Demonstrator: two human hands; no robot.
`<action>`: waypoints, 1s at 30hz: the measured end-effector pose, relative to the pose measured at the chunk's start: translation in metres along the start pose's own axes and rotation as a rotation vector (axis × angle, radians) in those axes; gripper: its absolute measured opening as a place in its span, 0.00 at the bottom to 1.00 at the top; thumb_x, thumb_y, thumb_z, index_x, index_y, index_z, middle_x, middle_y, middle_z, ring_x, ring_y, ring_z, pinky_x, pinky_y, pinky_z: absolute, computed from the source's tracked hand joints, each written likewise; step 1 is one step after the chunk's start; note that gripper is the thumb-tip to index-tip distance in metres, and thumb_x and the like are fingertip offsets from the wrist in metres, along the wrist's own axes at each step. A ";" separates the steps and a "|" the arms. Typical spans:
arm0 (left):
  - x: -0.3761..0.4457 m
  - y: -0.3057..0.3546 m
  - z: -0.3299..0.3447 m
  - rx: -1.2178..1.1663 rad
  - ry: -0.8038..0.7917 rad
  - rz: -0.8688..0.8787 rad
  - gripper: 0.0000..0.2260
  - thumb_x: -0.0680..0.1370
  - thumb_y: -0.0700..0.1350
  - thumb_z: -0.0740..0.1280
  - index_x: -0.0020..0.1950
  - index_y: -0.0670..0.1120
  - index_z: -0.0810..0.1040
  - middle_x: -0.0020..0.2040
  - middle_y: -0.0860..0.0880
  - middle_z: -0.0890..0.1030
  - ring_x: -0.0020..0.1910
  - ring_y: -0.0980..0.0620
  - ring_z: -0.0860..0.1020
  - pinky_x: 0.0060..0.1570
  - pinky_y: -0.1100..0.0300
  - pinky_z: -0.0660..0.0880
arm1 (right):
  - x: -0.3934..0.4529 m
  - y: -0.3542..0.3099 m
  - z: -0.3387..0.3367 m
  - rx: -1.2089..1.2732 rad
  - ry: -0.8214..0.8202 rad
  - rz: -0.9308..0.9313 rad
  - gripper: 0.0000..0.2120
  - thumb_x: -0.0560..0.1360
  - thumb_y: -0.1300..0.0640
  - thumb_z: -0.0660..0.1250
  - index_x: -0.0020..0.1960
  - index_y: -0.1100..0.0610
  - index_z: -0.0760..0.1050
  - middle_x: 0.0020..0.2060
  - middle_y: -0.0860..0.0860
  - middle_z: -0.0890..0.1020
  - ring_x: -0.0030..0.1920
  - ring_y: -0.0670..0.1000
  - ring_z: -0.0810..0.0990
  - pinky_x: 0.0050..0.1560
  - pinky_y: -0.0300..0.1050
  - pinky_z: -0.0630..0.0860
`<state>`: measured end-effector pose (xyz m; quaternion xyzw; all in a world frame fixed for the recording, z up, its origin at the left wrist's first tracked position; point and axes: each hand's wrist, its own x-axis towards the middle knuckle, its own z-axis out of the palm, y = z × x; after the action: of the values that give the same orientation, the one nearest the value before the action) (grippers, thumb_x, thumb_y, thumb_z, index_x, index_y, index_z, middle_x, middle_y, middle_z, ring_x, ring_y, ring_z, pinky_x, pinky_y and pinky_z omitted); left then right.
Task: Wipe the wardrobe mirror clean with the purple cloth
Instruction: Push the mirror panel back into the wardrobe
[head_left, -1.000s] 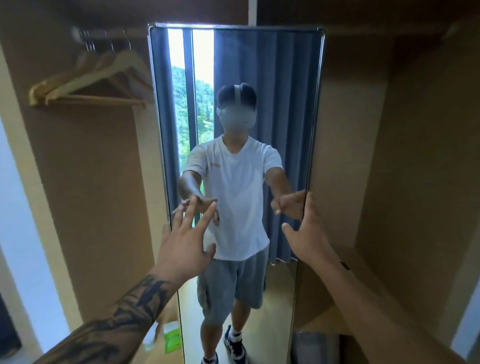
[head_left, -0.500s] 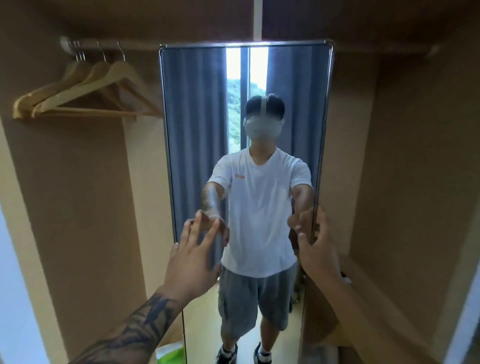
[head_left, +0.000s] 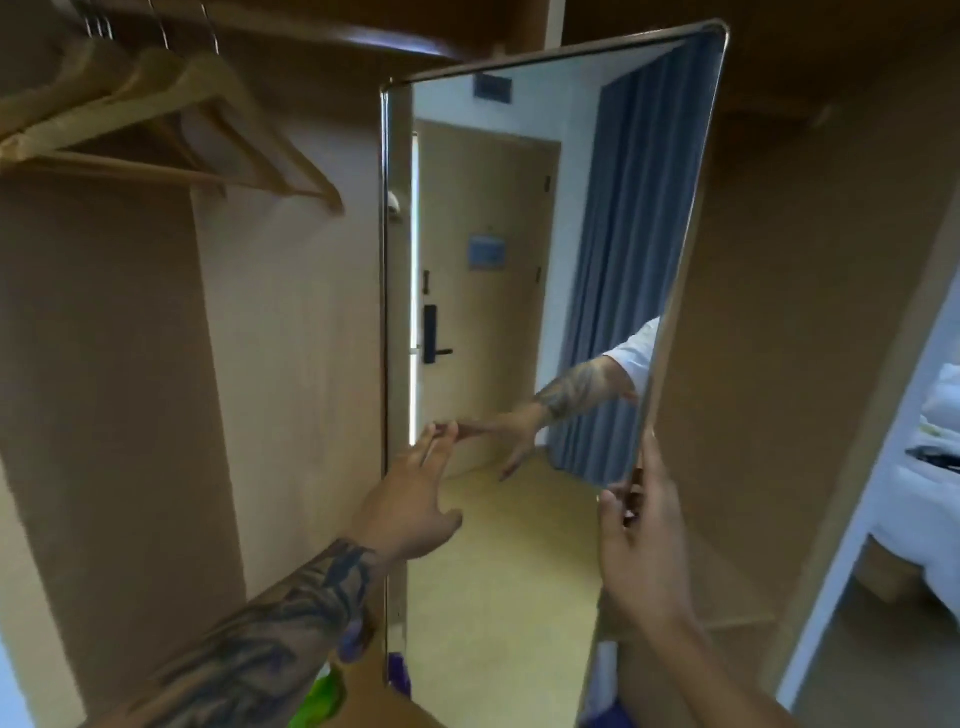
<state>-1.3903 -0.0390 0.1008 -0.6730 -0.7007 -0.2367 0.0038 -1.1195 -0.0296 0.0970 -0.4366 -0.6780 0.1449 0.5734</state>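
Mirror (head_left: 545, 260) stands angled across middle of wardrobe, blocks way straight ahead. Wooden hangers (head_left: 171, 130) hang high on left. Room for hand below hangers and right of mirror.

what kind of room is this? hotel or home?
Likely a hotel room. An open wardrobe with wooden hangers holds a swivel mirror, which reflects an entry door with an electronic lock and a posted notice. A white-sheeted bed shows at right.
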 end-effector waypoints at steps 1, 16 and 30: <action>0.000 0.000 0.002 0.006 -0.017 0.015 0.51 0.74 0.58 0.71 0.82 0.61 0.35 0.85 0.53 0.43 0.83 0.46 0.54 0.77 0.47 0.65 | -0.006 -0.004 0.001 -0.027 0.004 -0.030 0.39 0.82 0.62 0.64 0.83 0.37 0.49 0.51 0.42 0.73 0.49 0.39 0.77 0.52 0.53 0.79; -0.032 -0.029 -0.015 0.177 -0.106 0.051 0.43 0.78 0.61 0.66 0.83 0.61 0.40 0.85 0.49 0.49 0.82 0.43 0.55 0.75 0.40 0.65 | -0.061 -0.064 0.059 -0.352 -0.104 -0.290 0.50 0.82 0.59 0.64 0.79 0.37 0.26 0.51 0.51 0.73 0.34 0.53 0.73 0.30 0.46 0.67; -0.056 -0.053 -0.025 0.205 -0.093 -0.049 0.42 0.79 0.64 0.63 0.83 0.62 0.38 0.85 0.50 0.46 0.83 0.45 0.52 0.79 0.40 0.57 | -0.015 -0.056 0.087 -0.589 -0.215 -0.345 0.57 0.74 0.50 0.69 0.80 0.49 0.24 0.61 0.57 0.77 0.59 0.59 0.77 0.58 0.56 0.76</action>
<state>-1.4425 -0.0995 0.0875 -0.6619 -0.7370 -0.1323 0.0341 -1.2224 -0.0474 0.1002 -0.4446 -0.8109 -0.1105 0.3642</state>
